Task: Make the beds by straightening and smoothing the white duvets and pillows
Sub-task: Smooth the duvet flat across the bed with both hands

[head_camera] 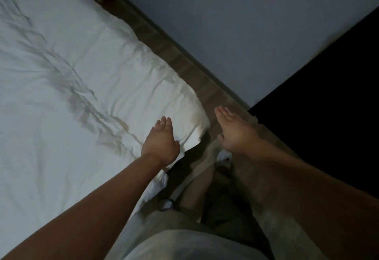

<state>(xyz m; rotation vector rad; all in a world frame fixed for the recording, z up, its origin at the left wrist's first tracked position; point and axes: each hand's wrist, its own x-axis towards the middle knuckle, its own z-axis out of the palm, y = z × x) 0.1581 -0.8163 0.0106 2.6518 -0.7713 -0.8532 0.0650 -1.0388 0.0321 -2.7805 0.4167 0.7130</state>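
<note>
White and soft, the duvet (71,75) covers the bed and fills everything to the left of both hands. Its cloth is matte and smooth in broad patches. A ridge of sharp, crumpled creases runs slantwise across it from far beyond the fingers down to the left wrist.

The left hand (160,143) lies palm down over the duvet's near corner, its fingers (164,124) straight and held close together, the thumb a little apart. It holds nothing, and I cannot tell whether the palm presses the cloth or hangs just above it.

The rounded, puffy corner sits just right of those fingertips and points toward the right hand (233,130). The duvet's long edge runs diagonally away from the corner, beside a strip of brown floor (184,65).

The right hand is off the bed, above the floor, flat and empty. Its fingers (223,114) are straight and pressed side by side, with the thumb spread out.

Beyond the right fingertips stands a pale, plain wall (246,24). To their right is a black, featureless surface (328,106). Below the right palm a white shoe (224,155) shows dimly.
</note>
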